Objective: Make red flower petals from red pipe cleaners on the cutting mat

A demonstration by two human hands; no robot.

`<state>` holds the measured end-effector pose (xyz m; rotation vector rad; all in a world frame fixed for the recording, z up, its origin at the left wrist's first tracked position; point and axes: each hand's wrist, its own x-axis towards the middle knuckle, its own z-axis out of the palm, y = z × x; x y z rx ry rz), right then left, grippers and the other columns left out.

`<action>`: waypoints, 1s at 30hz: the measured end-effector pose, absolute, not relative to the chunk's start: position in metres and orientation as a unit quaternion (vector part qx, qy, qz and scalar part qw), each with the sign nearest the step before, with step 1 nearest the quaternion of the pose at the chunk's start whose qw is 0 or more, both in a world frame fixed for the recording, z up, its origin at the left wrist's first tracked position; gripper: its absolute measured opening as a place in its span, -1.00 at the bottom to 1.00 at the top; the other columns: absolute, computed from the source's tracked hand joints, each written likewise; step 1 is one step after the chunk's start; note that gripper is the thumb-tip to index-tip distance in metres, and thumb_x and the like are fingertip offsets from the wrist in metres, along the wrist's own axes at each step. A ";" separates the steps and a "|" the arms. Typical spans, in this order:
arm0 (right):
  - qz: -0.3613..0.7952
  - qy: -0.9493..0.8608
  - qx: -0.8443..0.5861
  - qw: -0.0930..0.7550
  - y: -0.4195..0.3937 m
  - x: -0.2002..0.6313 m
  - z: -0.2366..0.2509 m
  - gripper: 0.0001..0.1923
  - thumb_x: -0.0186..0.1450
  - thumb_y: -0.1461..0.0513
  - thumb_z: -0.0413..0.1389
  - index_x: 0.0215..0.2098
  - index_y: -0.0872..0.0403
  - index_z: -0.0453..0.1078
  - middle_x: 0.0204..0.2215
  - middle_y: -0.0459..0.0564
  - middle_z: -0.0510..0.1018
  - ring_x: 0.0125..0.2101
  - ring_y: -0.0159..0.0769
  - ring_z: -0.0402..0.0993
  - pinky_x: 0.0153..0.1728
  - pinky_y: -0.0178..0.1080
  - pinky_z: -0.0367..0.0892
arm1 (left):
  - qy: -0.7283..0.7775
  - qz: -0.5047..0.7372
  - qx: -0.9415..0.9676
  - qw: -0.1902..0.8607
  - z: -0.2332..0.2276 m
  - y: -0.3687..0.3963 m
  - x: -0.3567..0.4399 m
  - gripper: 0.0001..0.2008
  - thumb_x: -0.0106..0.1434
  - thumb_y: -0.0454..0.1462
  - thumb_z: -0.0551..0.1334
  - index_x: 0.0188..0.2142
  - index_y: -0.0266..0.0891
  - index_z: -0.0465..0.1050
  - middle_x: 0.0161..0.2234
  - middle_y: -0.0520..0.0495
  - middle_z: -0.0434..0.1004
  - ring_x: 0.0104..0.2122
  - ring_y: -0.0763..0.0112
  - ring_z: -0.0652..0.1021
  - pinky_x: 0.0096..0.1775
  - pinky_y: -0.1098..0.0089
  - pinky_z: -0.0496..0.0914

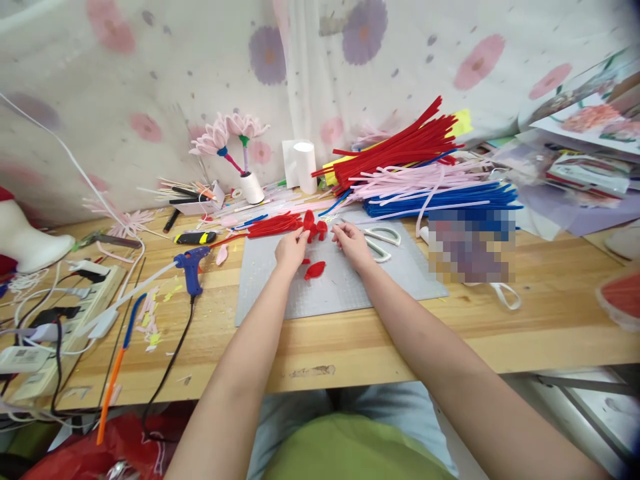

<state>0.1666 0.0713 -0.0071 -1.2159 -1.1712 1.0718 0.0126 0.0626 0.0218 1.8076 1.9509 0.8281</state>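
My left hand point(291, 251) is closed in a pinch at a red pipe-cleaner petal point(309, 220), over the grey cutting mat point(270, 293). More red looped pieces point(321, 231) cluster just right of its fingertips. My right hand point(353, 245) is closed too, its fingertips together a short way to the right; what they hold, if anything, is too small to make out. Beside that hand lie white-handled scissors point(384, 236), blades partly hidden. Nearer me on the mat rests a loose red leaf-shaped piece point(315, 270). Red pipe cleaners point(273, 225) lie at the mat's back left.
A blue glue gun point(192, 268) and a black-yellow cutter point(195, 238) lie left of the mat. Bundles of red point(400, 153), pink point(420, 179) and blue pipe cleaners point(450, 200) are piled behind. Pink flowers point(213, 139) stand at the back. A power strip point(75, 327) with cables occupies the left.
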 end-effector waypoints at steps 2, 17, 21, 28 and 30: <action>0.443 -0.517 -0.505 0.530 0.069 0.166 -0.006 -0.67 0.10 -0.02 0.02 -0.49 0.09 0.27 -0.63 -0.15 0.33 -0.62 -0.48 0.17 -0.55 -0.35 0.13 | 0.714 0.248 0.634 0.161 0.025 0.068 0.014 -0.59 0.16 -0.06 0.06 -0.08 -0.16 0.42 -0.28 -0.11 0.53 -0.25 0.28 0.47 -0.22 0.34 0.29; 0.438 -0.791 -0.374 0.205 0.058 0.177 0.012 -0.82 -0.03 0.17 0.19 -0.55 0.11 0.33 -0.58 -0.15 0.33 -0.49 -0.40 0.22 -0.42 -0.32 0.12 | 0.620 0.282 0.730 0.064 -0.002 0.013 -0.023 -0.86 0.02 -0.38 0.17 -0.45 -0.15 0.48 -0.31 -0.07 0.37 -0.18 0.31 0.36 -0.09 0.28 0.24; 0.541 -0.674 -0.395 0.310 0.062 0.188 0.015 -0.77 0.02 0.12 0.13 -0.43 0.11 0.31 -0.55 -0.15 0.37 -0.56 -0.47 0.21 -0.53 -0.36 0.09 | 0.655 0.319 0.683 0.054 -0.004 0.012 -0.030 -0.74 -0.09 -0.54 0.08 -0.60 -0.17 0.41 -0.31 -0.03 0.38 -0.20 0.32 0.37 -0.09 0.25 0.23; 0.511 -0.542 -0.461 0.482 0.078 0.196 0.004 -0.76 0.04 0.23 0.04 -0.29 0.08 0.31 -0.45 -0.10 0.45 -0.55 -0.49 0.28 -0.55 -0.38 0.18 | 0.653 0.380 0.653 0.045 0.004 0.034 -0.013 -0.78 0.02 -0.46 0.06 -0.35 -0.20 0.34 -0.33 -0.07 0.37 -0.27 0.35 0.38 -0.17 0.33 0.28; 0.491 -0.530 -0.481 0.497 0.081 0.195 -0.002 -0.77 0.02 0.26 0.01 -0.31 0.08 0.33 -0.50 -0.11 0.42 -0.57 -0.48 0.26 -0.56 -0.37 0.21 | 0.641 0.366 0.671 0.072 0.009 0.045 0.002 -0.75 0.07 -0.40 0.07 -0.23 -0.20 0.32 -0.32 -0.06 0.38 -0.33 0.38 0.39 -0.18 0.33 0.28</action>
